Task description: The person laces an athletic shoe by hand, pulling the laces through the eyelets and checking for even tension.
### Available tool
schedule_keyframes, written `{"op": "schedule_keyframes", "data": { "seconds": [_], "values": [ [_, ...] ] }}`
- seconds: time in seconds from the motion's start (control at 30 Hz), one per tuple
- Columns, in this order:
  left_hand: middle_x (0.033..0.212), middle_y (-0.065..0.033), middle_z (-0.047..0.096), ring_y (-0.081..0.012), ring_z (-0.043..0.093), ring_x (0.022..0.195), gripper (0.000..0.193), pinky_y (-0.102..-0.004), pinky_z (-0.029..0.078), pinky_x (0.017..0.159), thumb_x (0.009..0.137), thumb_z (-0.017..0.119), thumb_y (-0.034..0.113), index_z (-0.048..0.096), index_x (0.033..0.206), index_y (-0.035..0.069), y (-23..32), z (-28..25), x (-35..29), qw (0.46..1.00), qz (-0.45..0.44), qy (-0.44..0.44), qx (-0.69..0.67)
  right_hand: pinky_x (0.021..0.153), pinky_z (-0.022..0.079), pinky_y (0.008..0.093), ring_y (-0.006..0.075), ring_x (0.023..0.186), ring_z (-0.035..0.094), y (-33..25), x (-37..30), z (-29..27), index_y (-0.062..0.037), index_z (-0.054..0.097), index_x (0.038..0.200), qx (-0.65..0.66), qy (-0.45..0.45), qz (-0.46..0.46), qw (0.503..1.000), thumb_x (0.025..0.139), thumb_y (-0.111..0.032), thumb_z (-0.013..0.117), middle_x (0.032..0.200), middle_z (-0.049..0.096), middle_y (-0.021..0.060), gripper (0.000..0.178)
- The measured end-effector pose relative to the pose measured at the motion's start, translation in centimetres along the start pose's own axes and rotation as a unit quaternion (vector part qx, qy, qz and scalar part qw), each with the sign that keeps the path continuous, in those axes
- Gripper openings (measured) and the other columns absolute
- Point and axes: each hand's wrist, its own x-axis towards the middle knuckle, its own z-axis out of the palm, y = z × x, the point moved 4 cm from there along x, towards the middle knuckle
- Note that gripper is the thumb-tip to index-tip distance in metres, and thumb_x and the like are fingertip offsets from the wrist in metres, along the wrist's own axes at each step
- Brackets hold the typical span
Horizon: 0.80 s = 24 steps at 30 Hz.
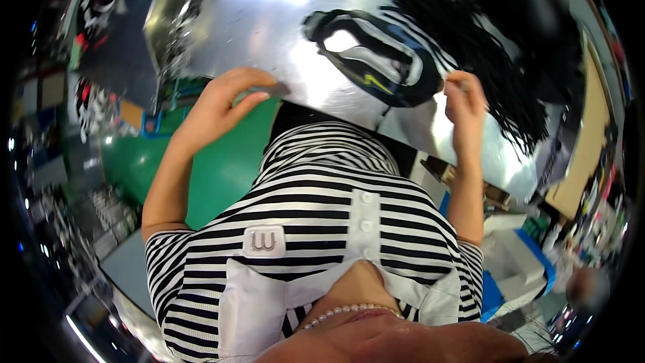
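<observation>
A dark shoe [383, 60] with pale grey edging and a small yellow mark lies on its side on the shiny metal tabletop [235, 33]. At its right end, my right hand [465, 97] has its fingers curled and the tips pinched together. Thin strands run close to those fingertips, but what they hold is too small to make out. My left hand [235, 97] hovers at the table's front edge, left of the shoe, with thumb and bent fingers apart. A dark blur shows by its fingertips.
A thick bundle of black laces [497, 87] spreads over the table's right side. A bent metal edge [156, 33] bounds the left. Beyond it lies green floor [222, 181]. White and blue bins [514, 265] stand low on the right, near a tan board [583, 141].
</observation>
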Motion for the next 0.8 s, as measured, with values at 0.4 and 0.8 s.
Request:
{"op": "schedule_keyframes", "data": {
  "seconds": [0.4,0.8],
  "values": [
    [0.106,-0.0108,0.066,-0.0298,0.063,0.094,0.046,-0.0382,0.050,0.079,0.081,0.070,0.012,0.056,0.124,0.002,8.0,8.6,13.8,0.962,0.162,-0.027,0.219,0.048,0.035,0.0209,0.0037,0.052,0.047,2.6,-1.4,3.6,-0.0045,0.064,0.083,0.025,-0.046,0.058,0.997,0.087,-0.020,0.072,0.064,0.058,-0.0029,0.018],
    [0.096,-0.0144,0.068,-0.0344,0.064,0.090,0.024,-0.0412,0.050,0.078,0.081,0.069,0.011,0.062,0.103,0.004,6.3,9.9,15.8,0.988,0.121,-0.091,0.012,0.044,0.026,0.0156,-0.0013,0.051,0.036,1.1,1.5,3.9,-0.0056,0.060,0.100,0.265,-0.036,0.032,0.963,0.095,-0.012,0.061,0.084,0.063,0.0000,0.009]
  ]
}}
